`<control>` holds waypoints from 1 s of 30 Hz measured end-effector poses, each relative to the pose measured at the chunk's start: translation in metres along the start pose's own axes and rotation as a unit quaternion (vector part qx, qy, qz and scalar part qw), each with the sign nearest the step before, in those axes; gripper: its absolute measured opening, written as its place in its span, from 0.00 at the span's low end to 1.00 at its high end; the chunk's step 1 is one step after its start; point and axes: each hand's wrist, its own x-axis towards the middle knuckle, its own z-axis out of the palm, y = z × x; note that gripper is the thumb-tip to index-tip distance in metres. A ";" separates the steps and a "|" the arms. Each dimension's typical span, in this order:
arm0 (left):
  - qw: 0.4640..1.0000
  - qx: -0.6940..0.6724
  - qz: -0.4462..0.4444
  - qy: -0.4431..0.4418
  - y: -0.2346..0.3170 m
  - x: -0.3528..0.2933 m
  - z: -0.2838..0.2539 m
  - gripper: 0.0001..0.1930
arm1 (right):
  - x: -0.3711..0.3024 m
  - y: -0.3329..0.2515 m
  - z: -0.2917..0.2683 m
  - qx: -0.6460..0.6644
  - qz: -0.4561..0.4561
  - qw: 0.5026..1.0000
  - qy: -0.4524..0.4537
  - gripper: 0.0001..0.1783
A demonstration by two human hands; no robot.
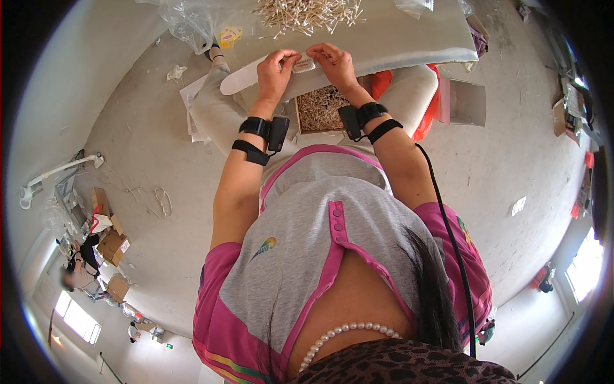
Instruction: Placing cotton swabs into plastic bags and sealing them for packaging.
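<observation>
In the head view, the person's left hand (276, 72) and right hand (334, 64) pinch a small pale packet (304, 65) between narrowed fingertips at the table's (409, 40) near edge, with loose cotton swabs (309, 15) heaped farther off and a swab-filled box (320, 132) lower and nearer.

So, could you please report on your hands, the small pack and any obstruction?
Left hand, right hand: pinching small pack from either side. Pack held near table's front edge. Swab pile lies beyond, apart from both hands.
</observation>
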 end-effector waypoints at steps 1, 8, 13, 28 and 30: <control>1.000 -0.006 0.005 0.011 0.000 0.000 0.000 0.05 | 0.000 0.000 0.000 0.000 0.000 1.000 0.000 0.08; 0.997 -0.051 -0.057 0.008 0.007 0.001 -0.008 0.06 | -0.001 -0.008 0.003 -0.048 0.010 0.998 -0.036 0.16; 0.993 -0.109 -0.054 -0.004 0.021 0.005 -0.018 0.08 | 0.000 -0.012 0.002 -0.051 0.054 0.992 -0.101 0.21; 0.989 0.017 -0.021 -0.142 0.073 0.032 -0.077 0.09 | 0.010 -0.053 -0.011 -0.015 0.026 0.983 -0.180 0.13; 0.989 0.041 -0.008 -0.145 0.073 0.032 -0.078 0.09 | 0.010 -0.052 -0.009 -0.016 0.030 0.983 -0.179 0.12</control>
